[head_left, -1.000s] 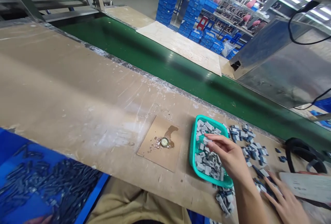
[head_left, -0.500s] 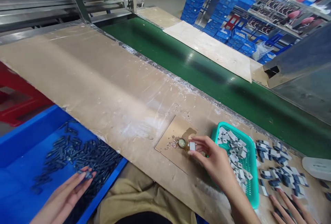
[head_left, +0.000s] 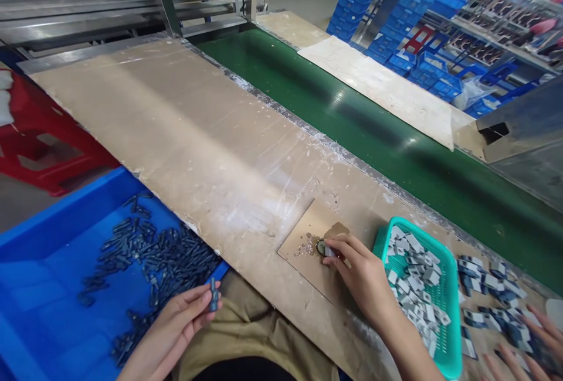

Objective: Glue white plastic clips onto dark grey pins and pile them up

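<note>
Between thumb and fingers, my left hand (head_left: 187,313) pinches a small dark blue-grey plastic piece (head_left: 214,295), held upright near the blue bin's edge. My right hand (head_left: 358,269) grips a small light-grey block (head_left: 329,251), partly covered by the fingers. That block is at the rim of a small round cap (head_left: 322,247) with pale contents, on a square brown board (head_left: 303,264) spotted with liquid. Whether block and cap touch I cannot tell. Many more dark pieces (head_left: 176,258) lie in the blue bin (head_left: 57,217) at left.
A green basket (head_left: 449,287) of grey blocks stands right of my right hand. Beyond it are joined grey-and-dark pieces (head_left: 492,281) and another person's hands (head_left: 519,351). A green conveyor belt (head_left: 303,88) runs behind the worktable (head_left: 185,129); a red stool (head_left: 53,146) is at left.
My left hand has risen out of the blue bin and moved right with a dark piece. My right hand has brought the grey block left to the round cap. The view has shifted slightly.
</note>
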`<act>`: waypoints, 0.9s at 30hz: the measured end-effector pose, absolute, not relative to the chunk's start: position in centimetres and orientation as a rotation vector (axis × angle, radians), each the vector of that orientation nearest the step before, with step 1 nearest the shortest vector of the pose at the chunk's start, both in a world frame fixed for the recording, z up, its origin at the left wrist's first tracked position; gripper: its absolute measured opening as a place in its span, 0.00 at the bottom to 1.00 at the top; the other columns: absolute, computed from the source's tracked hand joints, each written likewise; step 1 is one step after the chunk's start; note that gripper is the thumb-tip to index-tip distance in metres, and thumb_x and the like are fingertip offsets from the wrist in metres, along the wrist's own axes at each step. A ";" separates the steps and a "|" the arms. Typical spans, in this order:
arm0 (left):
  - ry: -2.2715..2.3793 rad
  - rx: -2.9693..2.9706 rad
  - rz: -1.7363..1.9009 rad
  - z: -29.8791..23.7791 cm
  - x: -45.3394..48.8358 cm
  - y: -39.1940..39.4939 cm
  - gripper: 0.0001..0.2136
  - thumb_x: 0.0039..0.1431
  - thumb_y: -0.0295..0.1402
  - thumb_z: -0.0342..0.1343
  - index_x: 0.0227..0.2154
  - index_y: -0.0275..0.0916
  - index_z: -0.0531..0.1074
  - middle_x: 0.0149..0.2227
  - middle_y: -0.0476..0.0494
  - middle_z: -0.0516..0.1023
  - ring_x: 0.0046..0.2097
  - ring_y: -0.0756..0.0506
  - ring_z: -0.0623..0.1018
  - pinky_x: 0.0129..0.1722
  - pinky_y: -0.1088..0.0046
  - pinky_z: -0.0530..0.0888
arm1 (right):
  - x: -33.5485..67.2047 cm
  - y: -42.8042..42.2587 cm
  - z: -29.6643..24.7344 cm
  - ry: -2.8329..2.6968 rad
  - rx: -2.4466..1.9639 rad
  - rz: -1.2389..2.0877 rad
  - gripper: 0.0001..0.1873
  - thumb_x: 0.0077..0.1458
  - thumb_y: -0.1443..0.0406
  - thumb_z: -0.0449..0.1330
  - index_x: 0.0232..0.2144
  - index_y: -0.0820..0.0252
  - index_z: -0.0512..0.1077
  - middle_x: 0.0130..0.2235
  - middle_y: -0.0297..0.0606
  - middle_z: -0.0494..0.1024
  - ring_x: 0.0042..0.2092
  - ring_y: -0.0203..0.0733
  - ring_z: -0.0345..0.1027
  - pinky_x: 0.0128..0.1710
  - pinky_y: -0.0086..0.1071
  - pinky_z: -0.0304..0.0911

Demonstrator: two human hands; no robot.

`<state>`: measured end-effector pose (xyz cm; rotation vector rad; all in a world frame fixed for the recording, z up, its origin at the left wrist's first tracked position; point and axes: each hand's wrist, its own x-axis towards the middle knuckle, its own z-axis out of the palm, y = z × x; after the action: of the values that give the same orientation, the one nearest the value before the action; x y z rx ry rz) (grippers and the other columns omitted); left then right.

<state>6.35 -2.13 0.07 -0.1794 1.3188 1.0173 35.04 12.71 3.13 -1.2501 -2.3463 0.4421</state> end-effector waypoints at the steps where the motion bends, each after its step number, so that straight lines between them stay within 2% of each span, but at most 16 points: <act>1: 1.297 -0.161 1.013 0.5 6.9 -1.8 0.21 0.31 0.33 0.73 0.33 0.32 0.78 0.29 0.42 0.78 0.30 0.51 0.76 0.29 0.83 0.76 | 35.0 12.6 3.6 -2.329 -1.248 0.458 0.09 0.58 0.63 0.58 0.39 0.60 0.75 0.38 0.41 0.77 0.35 0.40 0.73 0.34 0.30 0.70; 5: 1.108 -0.103 1.028 2.6 10.5 0.7 0.18 0.35 0.37 0.72 0.30 0.32 0.79 0.27 0.43 0.76 0.30 0.52 0.76 0.28 0.84 0.75 | 34.8 11.3 6.2 -2.169 -1.235 0.616 0.09 0.53 0.62 0.64 0.39 0.53 0.75 0.42 0.38 0.77 0.43 0.40 0.73 0.41 0.29 0.69; 10: 0.822 -0.047 1.026 4.2 15.4 4.2 0.13 0.40 0.35 0.70 0.25 0.29 0.78 0.25 0.43 0.76 0.28 0.53 0.75 0.28 0.85 0.74 | 34.3 9.0 8.1 -1.952 -1.165 0.818 0.16 0.50 0.64 0.67 0.42 0.48 0.74 0.38 0.34 0.78 0.39 0.37 0.73 0.37 0.25 0.69; 16: 0.719 0.020 1.012 4.6 17.8 5.4 0.12 0.42 0.34 0.69 0.28 0.31 0.79 0.30 0.40 0.79 0.30 0.52 0.78 0.31 0.83 0.77 | 34.1 8.0 8.7 -2.025 -1.054 0.775 0.17 0.49 0.68 0.67 0.43 0.53 0.74 0.37 0.35 0.77 0.39 0.37 0.72 0.39 0.28 0.69; 19: 0.729 0.091 1.007 5.0 17.8 5.5 0.11 0.42 0.34 0.69 0.27 0.32 0.79 0.30 0.40 0.80 0.30 0.51 0.78 0.31 0.82 0.78 | 34.0 7.9 8.8 -2.080 -0.982 0.744 0.19 0.49 0.71 0.67 0.44 0.55 0.73 0.38 0.36 0.77 0.39 0.38 0.72 0.39 0.29 0.69; 23: 0.783 0.153 0.988 5.9 17.2 5.9 0.12 0.39 0.34 0.71 0.26 0.32 0.79 0.27 0.40 0.79 0.27 0.50 0.78 0.27 0.83 0.77 | 34.1 7.7 8.7 -2.122 -0.917 0.712 0.21 0.49 0.75 0.65 0.46 0.57 0.72 0.40 0.38 0.77 0.41 0.39 0.72 0.41 0.32 0.69; 27: 0.812 0.228 0.959 6.8 16.9 6.4 0.15 0.34 0.36 0.72 0.25 0.31 0.79 0.26 0.41 0.79 0.26 0.48 0.78 0.26 0.82 0.77 | 34.5 7.6 8.5 -2.134 -0.882 0.711 0.24 0.50 0.78 0.63 0.49 0.58 0.71 0.42 0.40 0.76 0.43 0.41 0.71 0.41 0.34 0.69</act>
<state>16.87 6.43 6.79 0.2278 0.8120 0.9588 34.46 7.62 8.50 -0.8824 -2.1343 0.7107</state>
